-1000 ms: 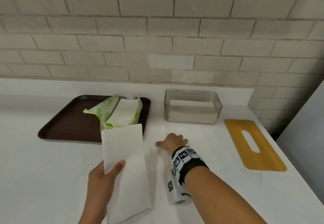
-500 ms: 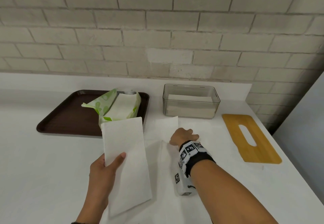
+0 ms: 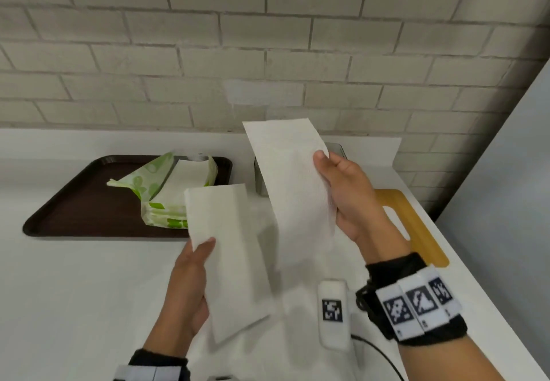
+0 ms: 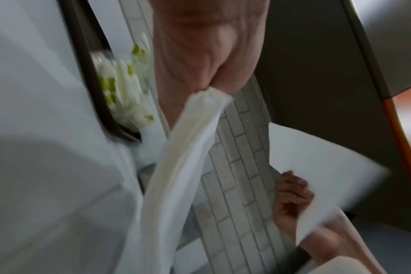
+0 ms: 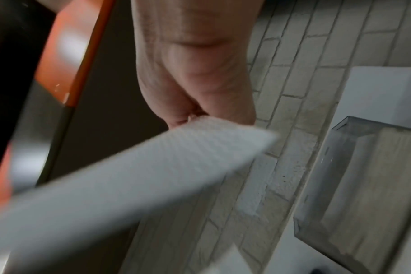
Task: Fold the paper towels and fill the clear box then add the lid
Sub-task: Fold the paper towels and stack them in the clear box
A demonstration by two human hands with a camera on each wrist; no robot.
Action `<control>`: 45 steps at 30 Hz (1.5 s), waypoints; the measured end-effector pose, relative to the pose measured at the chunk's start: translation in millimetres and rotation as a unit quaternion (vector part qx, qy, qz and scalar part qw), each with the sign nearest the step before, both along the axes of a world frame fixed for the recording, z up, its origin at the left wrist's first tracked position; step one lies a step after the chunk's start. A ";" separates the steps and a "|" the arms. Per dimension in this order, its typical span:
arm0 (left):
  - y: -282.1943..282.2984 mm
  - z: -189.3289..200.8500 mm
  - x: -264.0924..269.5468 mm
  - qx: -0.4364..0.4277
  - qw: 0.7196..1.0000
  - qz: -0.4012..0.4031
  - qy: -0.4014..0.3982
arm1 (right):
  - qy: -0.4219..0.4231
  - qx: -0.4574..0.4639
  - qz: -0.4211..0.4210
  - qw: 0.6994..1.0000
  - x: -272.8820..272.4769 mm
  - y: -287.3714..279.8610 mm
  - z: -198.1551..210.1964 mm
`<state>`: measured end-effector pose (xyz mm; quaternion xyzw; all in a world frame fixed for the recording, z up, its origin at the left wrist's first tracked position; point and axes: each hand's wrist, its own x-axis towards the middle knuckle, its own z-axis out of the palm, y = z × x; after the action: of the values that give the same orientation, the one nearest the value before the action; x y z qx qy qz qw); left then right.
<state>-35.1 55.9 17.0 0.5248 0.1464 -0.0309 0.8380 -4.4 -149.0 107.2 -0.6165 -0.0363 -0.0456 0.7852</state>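
Above a white counter [image 3: 74,291], the left hand [image 3: 186,288] pinches one folded towel [image 3: 229,255] between thumb and fingers [image 3: 195,316], while the right hand [image 3: 348,199] grips a second towel [image 3: 294,190], raised in front of the clear box [image 5: 364,185]. The wooden lid [image 3: 416,225] lies on the counter to the right. An open towel pack [image 3: 160,196] sits on a brown tray [image 3: 77,202].
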 end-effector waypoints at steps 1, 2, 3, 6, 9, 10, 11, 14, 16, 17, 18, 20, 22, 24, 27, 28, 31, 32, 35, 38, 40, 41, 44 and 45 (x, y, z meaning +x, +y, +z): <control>-8.1 3.7 1.0 -0.010 1.000 -0.012 0.000 | -0.007 -0.037 -0.019 0.999 -5.6 4.5 -3.9; -16.5 7.4 1.9 -0.021 0.999 -0.024 0.002 | -0.011 -0.092 -0.043 0.995 -10.4 10.8 -10.8; -24.3 10.6 2.6 -0.031 0.999 -0.036 0.003 | -0.014 -0.161 -0.066 0.985 -13.0 16.9 -21.6; -43.4 16.7 2.8 -0.046 0.995 -0.085 -0.006 | 0.000 -0.375 -0.092 0.923 -19.2 25.3 -60.2; -54.9 14.0 1.1 0.009 0.991 -0.122 -0.052 | 0.031 -0.430 -0.131 0.893 -26.6 21.8 -79.3; -56.9 12.5 0.8 0.043 0.990 -0.117 -0.067 | 0.039 -0.426 -0.134 0.894 -28.3 19.8 -80.9; -58.6 10.3 1.2 0.067 0.989 -0.111 -0.077 | 0.055 -0.402 -0.131 0.904 -28.1 16.7 -84.4; -60.7 6.6 2.2 0.097 0.984 -0.111 -0.096 | 0.143 -0.192 -0.050 0.970 -28.4 5.8 -84.9; -61.4 5.2 2.1 0.134 0.976 -0.104 -0.138 | 0.161 -0.027 0.021 0.986 -29.0 -3.1 -82.0; -62.0 4.9 2.5 0.160 0.969 -0.096 -0.162 | 0.143 0.010 0.044 0.989 -31.0 -5.2 -77.1; -63.0 6.1 2.7 0.186 0.962 -0.085 -0.180 | 0.122 -0.004 0.044 0.992 -32.1 -5.5 -73.5; -65.6 9.2 2.7 0.218 0.952 -0.062 -0.206 | 0.069 -0.071 -0.008 0.995 -32.9 -1.1 -69.7; -69.8 13.1 2.5 0.203 0.951 -0.046 -0.231 | 0.003 -0.116 -0.072 0.991 -33.5 5.2 -70.0; -73.9 15.5 1.3 0.184 0.949 -0.033 -0.252 | -0.050 -0.109 -0.120 0.986 -36.1 11.5 -73.1; -79.0 11.9 1.6 0.187 0.947 -0.031 -0.258 | -0.063 -0.087 -0.153 0.982 -39.0 15.2 -80.9; -79.6 8.7 2.6 0.187 0.950 -0.028 -0.249 | -0.047 -0.095 -0.150 0.983 -37.5 15.9 -84.7; -77.6 2.5 6.7 0.203 0.951 -0.015 -0.231 | 0.003 -0.166 -0.132 0.977 -32.9 15.4 -92.3; -76.5 2.9 8.7 0.199 0.952 -0.010 -0.233 | 0.006 -0.178 -0.130 0.975 -30.9 13.2 -93.4; -72.1 10.8 14.3 0.129 0.964 -0.005 -0.232 | 0.033 -0.195 -0.083 0.977 -27.2 1.2 -94.7; -57.4 14.0 23.5 0.034 0.977 -0.003 -0.211 | 0.107 -0.264 0.030 0.958 -30.1 -14.0 -95.2; -39.1 10.0 28.7 0.015 0.979 0.013 -0.205 | 0.120 -0.289 0.060 0.948 -32.1 -29.1 -94.7; -29.4 6.8 29.4 0.032 0.978 0.016 -0.204 | 0.118 -0.283 0.049 0.950 -32.6 -37.0 -92.4; -14.6 -0.9 21.5 0.090 0.977 0.012 -0.192 | 0.096 -0.168 -0.042 0.980 -31.6 -54.1 -83.4; -14.5 -3.0 17.6 0.107 0.976 0.010 -0.190 | 0.079 -0.107 -0.063 0.989 -30.9 -55.5 -81.3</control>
<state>-17.5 41.3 13.9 0.6060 -0.0077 0.0938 0.7899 -35.3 -204.5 26.0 -0.7000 0.0607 -0.0419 0.7103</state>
